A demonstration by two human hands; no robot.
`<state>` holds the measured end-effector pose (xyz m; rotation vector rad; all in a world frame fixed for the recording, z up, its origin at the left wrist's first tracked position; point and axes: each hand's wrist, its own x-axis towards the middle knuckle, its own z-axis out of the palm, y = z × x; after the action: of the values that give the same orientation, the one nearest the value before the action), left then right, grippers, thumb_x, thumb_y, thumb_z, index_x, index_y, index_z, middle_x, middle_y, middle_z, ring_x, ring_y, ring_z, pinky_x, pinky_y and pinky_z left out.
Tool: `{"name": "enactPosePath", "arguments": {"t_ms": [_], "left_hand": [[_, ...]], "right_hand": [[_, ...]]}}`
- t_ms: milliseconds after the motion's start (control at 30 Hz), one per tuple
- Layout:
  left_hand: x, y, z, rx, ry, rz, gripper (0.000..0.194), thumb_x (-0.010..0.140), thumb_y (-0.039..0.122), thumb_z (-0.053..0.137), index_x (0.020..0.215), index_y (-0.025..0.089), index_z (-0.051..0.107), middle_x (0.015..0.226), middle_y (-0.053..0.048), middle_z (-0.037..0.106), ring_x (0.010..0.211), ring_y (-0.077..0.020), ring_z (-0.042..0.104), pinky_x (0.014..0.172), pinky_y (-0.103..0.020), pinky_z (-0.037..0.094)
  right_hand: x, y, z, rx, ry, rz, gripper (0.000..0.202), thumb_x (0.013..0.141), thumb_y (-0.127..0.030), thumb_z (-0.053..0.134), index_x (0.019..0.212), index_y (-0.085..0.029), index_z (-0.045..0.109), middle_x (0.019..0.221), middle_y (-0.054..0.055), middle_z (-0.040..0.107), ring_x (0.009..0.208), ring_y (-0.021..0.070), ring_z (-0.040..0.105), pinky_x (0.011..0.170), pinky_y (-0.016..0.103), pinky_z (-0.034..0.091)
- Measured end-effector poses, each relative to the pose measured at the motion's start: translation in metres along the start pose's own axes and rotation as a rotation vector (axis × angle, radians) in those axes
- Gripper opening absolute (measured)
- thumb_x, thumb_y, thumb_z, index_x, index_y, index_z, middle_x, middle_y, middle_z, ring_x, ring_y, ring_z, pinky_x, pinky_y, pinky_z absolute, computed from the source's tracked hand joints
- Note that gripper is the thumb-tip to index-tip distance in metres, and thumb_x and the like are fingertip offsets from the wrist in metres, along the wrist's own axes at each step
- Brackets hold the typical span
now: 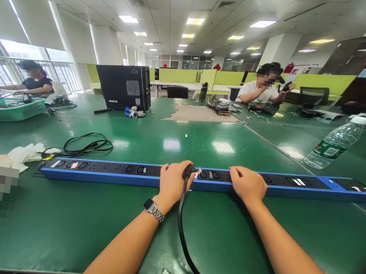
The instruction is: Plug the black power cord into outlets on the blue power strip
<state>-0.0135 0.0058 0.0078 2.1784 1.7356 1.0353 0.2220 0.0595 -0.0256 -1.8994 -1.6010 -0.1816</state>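
Observation:
A long blue-and-black power strip (100, 176) lies across the green table, its row of black sockets facing up. My left hand (173, 179), with a metal-banded watch on the wrist, is closed around a black plug (190, 170) at the strip's middle. I cannot tell whether the plug is fully seated in a socket. From it a thick black cable (182, 229) runs down over the table's near edge. Further right, my right hand (249, 184) is wrapped over the strip with curled fingers, partly hiding the sockets there.
Behind the strip's left end lies a coiled black cord (93, 145). A black computer case (125, 86) stands further back. To the right is a water bottle (333, 142). A green basket (17, 110) holds cables at left. Two people sit at the far sides.

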Motion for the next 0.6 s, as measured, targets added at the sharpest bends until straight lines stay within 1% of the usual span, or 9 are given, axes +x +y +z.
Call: {"name": "enactPosePath", "arguments": {"t_ms": [167, 267, 400, 600], "left_hand": [[-0.0012, -0.0008, -0.0035, -0.028, 0.02, -0.028, 0.025, 0.088, 0.031, 0.063, 0.112, 0.026, 0.066, 0.103, -0.004, 0.075, 0.1, -0.023, 0.066, 0.102, -0.041, 0.042], [0.0002, 0.0, -0.0045, -0.039, 0.021, -0.033, 0.026, 0.088, 0.03, 0.064, 0.113, 0.025, 0.067, 0.102, -0.004, 0.075, 0.099, -0.0228, 0.067, 0.1, -0.04, 0.044], [0.0037, 0.0005, -0.0037, 0.009, 0.013, -0.038, 0.029, 0.088, 0.031, 0.064, 0.116, 0.026, 0.066, 0.102, -0.005, 0.076, 0.1, -0.024, 0.067, 0.098, -0.039, 0.045], [0.0062, -0.0023, -0.0008, 0.042, -0.02, -0.019, 0.03, 0.089, 0.034, 0.063, 0.117, 0.027, 0.066, 0.104, -0.005, 0.076, 0.102, -0.0247, 0.067, 0.1, -0.04, 0.043]], "right_hand": [[-0.0014, -0.001, -0.0024, -0.005, -0.007, 0.006, 0.043, 0.088, -0.039, 0.04, 0.096, -0.025, 0.08, 0.093, 0.007, 0.077, 0.078, 0.0208, 0.062, 0.063, 0.03, 0.034], [-0.0016, -0.0012, -0.0033, -0.007, -0.016, 0.01, 0.043, 0.089, -0.04, 0.04, 0.096, -0.025, 0.08, 0.093, 0.007, 0.077, 0.078, 0.0209, 0.062, 0.062, 0.029, 0.033], [-0.0013, -0.0014, -0.0033, 0.0, -0.01, 0.005, 0.043, 0.088, -0.041, 0.04, 0.095, -0.024, 0.08, 0.091, 0.007, 0.077, 0.077, 0.0205, 0.062, 0.062, 0.029, 0.032], [-0.0002, -0.0016, -0.0028, -0.006, -0.019, 0.014, 0.044, 0.088, -0.041, 0.04, 0.094, -0.024, 0.08, 0.094, 0.008, 0.077, 0.078, 0.0216, 0.063, 0.062, 0.03, 0.034]]}}
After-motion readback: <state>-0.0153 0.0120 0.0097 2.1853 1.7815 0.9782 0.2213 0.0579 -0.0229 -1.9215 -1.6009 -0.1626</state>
